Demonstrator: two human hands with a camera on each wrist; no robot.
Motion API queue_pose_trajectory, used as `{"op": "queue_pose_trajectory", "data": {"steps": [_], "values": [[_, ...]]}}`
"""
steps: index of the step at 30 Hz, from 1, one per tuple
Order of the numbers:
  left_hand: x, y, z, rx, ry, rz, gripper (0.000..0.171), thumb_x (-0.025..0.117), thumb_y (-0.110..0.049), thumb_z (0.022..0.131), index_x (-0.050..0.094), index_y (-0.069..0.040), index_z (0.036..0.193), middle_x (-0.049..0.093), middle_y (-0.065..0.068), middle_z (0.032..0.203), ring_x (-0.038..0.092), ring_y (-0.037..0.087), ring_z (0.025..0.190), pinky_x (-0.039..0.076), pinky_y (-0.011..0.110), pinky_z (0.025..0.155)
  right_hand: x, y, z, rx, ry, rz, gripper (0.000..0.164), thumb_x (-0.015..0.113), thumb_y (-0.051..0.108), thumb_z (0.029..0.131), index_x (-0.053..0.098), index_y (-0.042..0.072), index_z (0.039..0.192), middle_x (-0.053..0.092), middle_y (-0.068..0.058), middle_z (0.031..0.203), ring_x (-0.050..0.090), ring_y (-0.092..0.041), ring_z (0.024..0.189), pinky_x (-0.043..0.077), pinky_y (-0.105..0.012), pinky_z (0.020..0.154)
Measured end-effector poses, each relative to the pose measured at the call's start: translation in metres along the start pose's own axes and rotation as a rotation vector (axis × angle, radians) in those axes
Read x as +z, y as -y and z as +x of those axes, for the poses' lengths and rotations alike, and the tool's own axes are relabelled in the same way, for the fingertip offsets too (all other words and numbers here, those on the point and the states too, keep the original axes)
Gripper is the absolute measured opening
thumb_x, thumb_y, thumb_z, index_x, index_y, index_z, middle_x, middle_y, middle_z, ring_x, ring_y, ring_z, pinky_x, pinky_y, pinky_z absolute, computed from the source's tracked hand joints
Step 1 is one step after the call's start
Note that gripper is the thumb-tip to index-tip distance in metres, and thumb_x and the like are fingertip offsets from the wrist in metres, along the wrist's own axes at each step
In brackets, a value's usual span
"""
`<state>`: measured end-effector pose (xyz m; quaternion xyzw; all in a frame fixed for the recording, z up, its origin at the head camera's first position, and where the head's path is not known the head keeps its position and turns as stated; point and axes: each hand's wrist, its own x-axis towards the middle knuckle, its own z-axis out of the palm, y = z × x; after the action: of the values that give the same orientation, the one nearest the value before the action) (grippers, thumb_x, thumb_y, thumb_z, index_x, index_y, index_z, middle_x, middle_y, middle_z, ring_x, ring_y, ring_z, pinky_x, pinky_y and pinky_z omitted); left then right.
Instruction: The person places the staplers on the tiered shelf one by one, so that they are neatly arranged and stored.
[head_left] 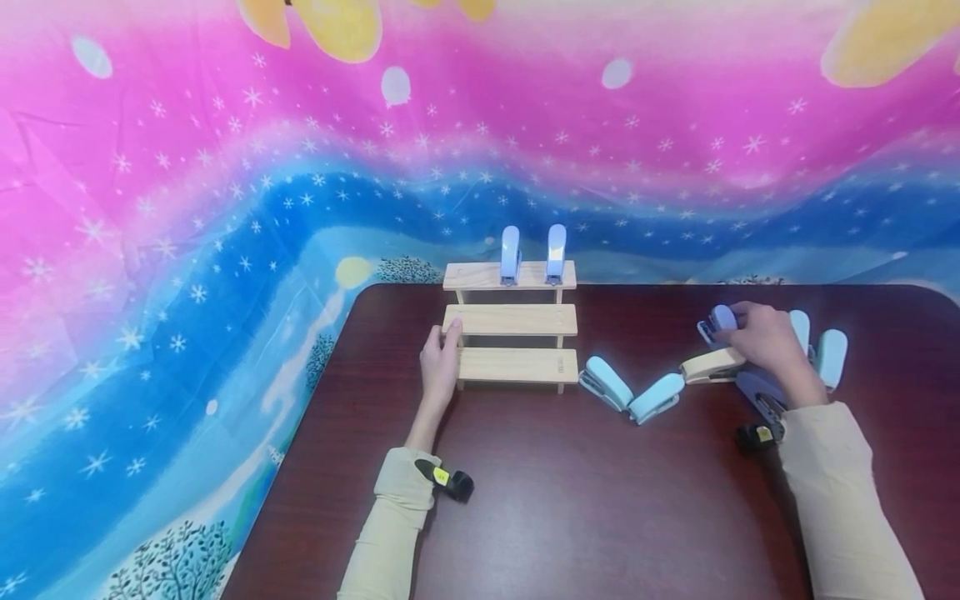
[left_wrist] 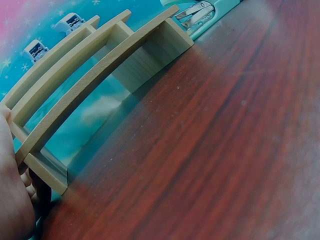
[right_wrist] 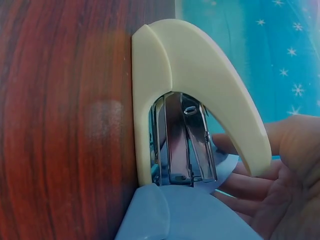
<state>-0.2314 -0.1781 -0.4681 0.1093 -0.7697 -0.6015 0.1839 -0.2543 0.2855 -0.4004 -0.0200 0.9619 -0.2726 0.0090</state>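
Note:
A three-tier wooden rack [head_left: 517,364] stands on the table, its left end gripped by my left hand [head_left: 441,360]. The thumb lies on the middle tier, and the other fingers curl by the side [left_wrist: 31,187]. Two pale purple staplers [head_left: 510,254] stand upright on the top tier. Over to the right, my right hand [head_left: 767,335] pinches a purple stapler [head_left: 723,318]. In the right wrist view a cream stapler [right_wrist: 200,65] partly hides those fingers. Below it is the rounded end of another purple stapler [right_wrist: 185,215].
Two teal staplers [head_left: 609,382] form a V beside the rack's right end. Two more teal staplers [head_left: 831,358] are behind the right hand, and a darker purple stapler [head_left: 759,390] lies under the wrist. A patterned cloth [head_left: 225,208] hangs behind the dark table [head_left: 600,517].

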Motion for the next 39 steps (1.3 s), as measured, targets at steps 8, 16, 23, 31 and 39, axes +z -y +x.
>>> {"op": "queue_pose_trajectory", "data": {"steps": [8,16,23,31,39], "values": [[0.0,-0.001,0.0,0.004,0.005,-0.003,0.042,0.057,-0.053,0.101,0.053,-0.016,0.083,0.048,-0.004,0.066,0.044,0.016,0.063,0.038,0.032,0.062,-0.002,0.003,-0.003,-0.001,-0.052,0.017,0.052,0.068,0.005,0.091,0.05,-0.025,0.129,0.06,-0.046,0.111,0.063,-0.052,0.091,0.055,-0.054,0.067],[-0.001,-0.002,0.0,-0.009,0.001,0.024,0.043,0.056,-0.053,0.102,0.05,-0.015,0.082,0.046,-0.002,0.068,0.044,0.017,0.064,0.038,0.032,0.062,-0.007,0.004,-0.003,-0.009,-0.117,0.008,0.047,0.069,0.007,0.089,0.056,-0.021,0.125,0.063,-0.043,0.107,0.063,-0.048,0.086,0.052,-0.044,0.058],[0.0,-0.001,0.001,-0.021,-0.004,0.035,0.044,0.056,-0.054,0.102,0.051,-0.015,0.083,0.047,-0.002,0.068,0.045,0.018,0.064,0.038,0.032,0.062,-0.012,0.009,-0.006,0.006,-0.136,0.023,0.047,0.068,0.008,0.091,0.056,-0.02,0.127,0.064,-0.042,0.109,0.061,-0.05,0.091,0.054,-0.058,0.069],[0.0,-0.001,0.0,-0.015,-0.008,0.04,0.044,0.056,-0.053,0.103,0.051,-0.014,0.083,0.047,-0.002,0.068,0.045,0.018,0.064,0.038,0.033,0.061,-0.02,0.024,-0.012,-0.001,-0.166,0.05,0.047,0.068,0.007,0.093,0.056,-0.019,0.129,0.062,-0.043,0.111,0.064,-0.051,0.09,0.057,-0.053,0.063],[0.0,-0.003,0.0,-0.024,-0.001,0.034,0.043,0.055,-0.053,0.103,0.052,-0.014,0.084,0.048,-0.001,0.068,0.045,0.018,0.064,0.038,0.032,0.062,-0.026,0.033,-0.016,-0.006,-0.198,0.068,0.046,0.069,0.008,0.094,0.057,-0.017,0.131,0.062,-0.044,0.113,0.064,-0.055,0.094,0.056,-0.04,0.053]]}}
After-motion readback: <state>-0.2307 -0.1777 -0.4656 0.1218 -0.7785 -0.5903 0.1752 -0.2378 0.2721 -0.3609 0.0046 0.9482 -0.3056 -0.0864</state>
